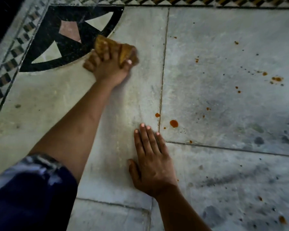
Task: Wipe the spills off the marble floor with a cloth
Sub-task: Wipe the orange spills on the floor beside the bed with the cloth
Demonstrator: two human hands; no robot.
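The left hand [107,69] curls its fingers round a brown cloth [124,51], pressing it on the marble floor [223,47] beside a black inlay [73,50]. The right hand [152,164] lies flat, fingers straight. Orange spills [173,123] dot the right slab.

left hand [109,68] outstretched, fingers [105,53] seemingly clenched | right hand [153,165] flat, open

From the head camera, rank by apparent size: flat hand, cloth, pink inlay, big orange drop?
1. right hand, though nearest the camera
2. cloth, partly covered by the left hand
3. pink inlay
4. orange drop
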